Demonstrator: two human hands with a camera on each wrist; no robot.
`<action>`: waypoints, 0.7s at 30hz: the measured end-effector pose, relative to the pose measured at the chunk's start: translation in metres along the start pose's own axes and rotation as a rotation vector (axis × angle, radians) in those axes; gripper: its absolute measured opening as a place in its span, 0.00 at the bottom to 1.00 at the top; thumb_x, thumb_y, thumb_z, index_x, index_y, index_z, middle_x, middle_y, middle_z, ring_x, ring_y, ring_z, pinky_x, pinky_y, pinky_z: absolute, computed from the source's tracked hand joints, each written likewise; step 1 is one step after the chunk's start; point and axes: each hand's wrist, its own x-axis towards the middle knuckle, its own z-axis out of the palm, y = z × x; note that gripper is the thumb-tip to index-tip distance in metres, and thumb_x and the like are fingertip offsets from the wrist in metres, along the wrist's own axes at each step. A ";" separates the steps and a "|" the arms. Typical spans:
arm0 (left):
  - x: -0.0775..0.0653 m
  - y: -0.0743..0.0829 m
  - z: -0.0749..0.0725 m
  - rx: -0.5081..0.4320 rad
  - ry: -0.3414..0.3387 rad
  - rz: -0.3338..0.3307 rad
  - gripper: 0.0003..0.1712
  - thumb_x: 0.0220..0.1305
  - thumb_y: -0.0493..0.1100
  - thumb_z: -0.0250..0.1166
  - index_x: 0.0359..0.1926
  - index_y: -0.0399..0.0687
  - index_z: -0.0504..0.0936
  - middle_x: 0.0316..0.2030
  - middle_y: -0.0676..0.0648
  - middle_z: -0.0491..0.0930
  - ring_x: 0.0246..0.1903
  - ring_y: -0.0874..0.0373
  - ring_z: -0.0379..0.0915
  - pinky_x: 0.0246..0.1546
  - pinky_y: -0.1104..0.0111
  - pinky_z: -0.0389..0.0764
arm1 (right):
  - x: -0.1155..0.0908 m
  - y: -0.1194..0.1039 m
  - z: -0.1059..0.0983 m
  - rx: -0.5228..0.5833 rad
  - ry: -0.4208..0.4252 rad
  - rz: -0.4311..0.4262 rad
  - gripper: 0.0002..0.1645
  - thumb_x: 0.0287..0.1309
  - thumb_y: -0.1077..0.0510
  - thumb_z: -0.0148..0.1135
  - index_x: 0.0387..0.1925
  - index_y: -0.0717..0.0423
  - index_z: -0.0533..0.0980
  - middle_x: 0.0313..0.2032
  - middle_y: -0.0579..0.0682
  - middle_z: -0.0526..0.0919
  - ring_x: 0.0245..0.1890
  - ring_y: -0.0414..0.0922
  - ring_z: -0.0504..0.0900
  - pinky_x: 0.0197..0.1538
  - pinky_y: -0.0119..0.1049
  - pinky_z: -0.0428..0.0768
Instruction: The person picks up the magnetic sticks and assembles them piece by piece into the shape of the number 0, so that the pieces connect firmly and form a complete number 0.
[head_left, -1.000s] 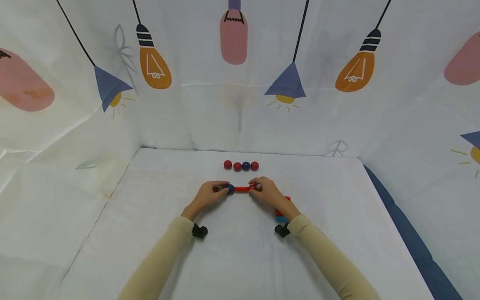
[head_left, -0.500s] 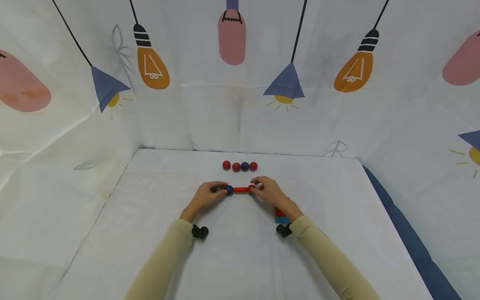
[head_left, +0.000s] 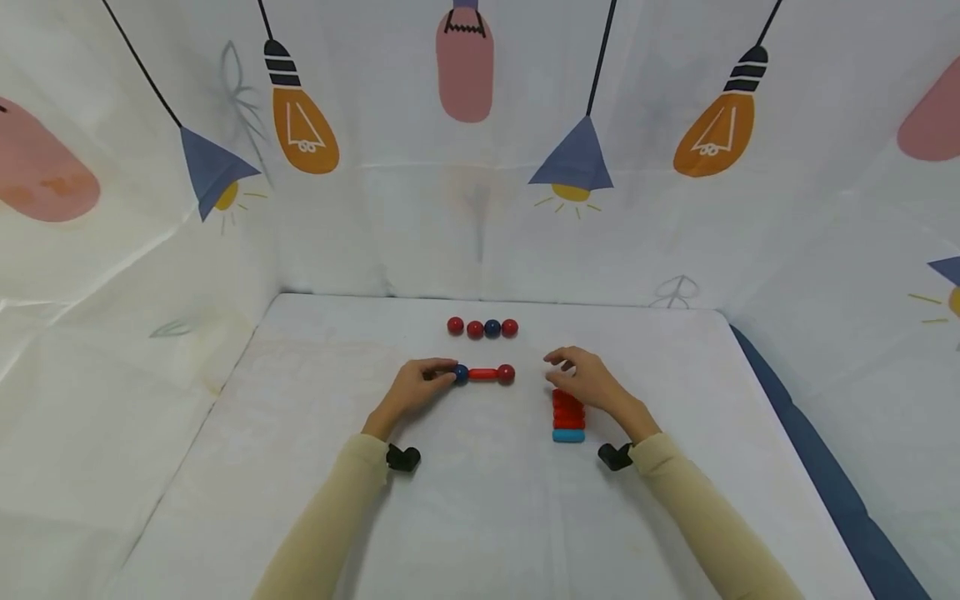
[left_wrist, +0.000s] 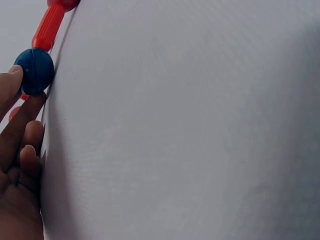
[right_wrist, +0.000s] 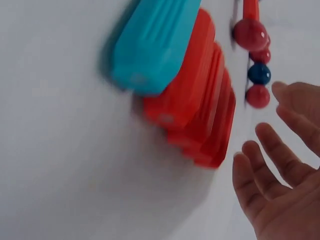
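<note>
Left hand (head_left: pixel 412 388) pinches blue ball (left_wrist: pixel 39 71); right hand (head_left: pixel 591 383) seemingly beside red rods (head_left: pixel 567 411).

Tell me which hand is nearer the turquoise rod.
Right: the right hand hovers beyond the turquoise rod, not touching it; the left hand is farther, to its left, pinching a blue ball.

Blue ball (head_left: pixel 462 374): pinched by the left hand (head_left: pixel 417 387).
Red rod (head_left: pixel 483 374): ridged, touching the ball's 3 o'clock.
Red ball (head_left: pixel 506 374): at that rod's 3 o'clock end.
Red rods (head_left: pixel 568 410): side by side, 4 o'clock from the red ball.
Light-blue rod (head_left: pixel 568 436): ridged, at their 6 o'clock.
</note>
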 end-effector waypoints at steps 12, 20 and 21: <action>0.000 0.003 0.000 0.011 0.034 -0.020 0.20 0.70 0.48 0.67 0.61 0.53 0.84 0.52 0.48 0.85 0.43 0.53 0.73 0.47 0.63 0.74 | -0.024 0.033 -0.010 -0.023 -0.073 0.024 0.15 0.67 0.57 0.66 0.52 0.60 0.82 0.48 0.55 0.85 0.46 0.50 0.82 0.47 0.41 0.83; 0.000 0.002 0.002 0.004 0.039 -0.022 0.20 0.70 0.48 0.68 0.61 0.54 0.85 0.51 0.48 0.86 0.42 0.54 0.73 0.46 0.64 0.74 | -0.023 0.036 -0.011 -0.059 -0.086 0.037 0.13 0.69 0.59 0.64 0.50 0.61 0.84 0.47 0.56 0.86 0.45 0.51 0.81 0.50 0.47 0.84; -0.001 0.002 0.002 0.006 0.041 -0.023 0.19 0.70 0.48 0.68 0.60 0.54 0.85 0.51 0.48 0.86 0.42 0.54 0.73 0.46 0.64 0.74 | -0.023 0.036 -0.011 -0.064 -0.087 0.033 0.13 0.69 0.59 0.64 0.49 0.62 0.84 0.47 0.56 0.86 0.45 0.51 0.81 0.50 0.47 0.83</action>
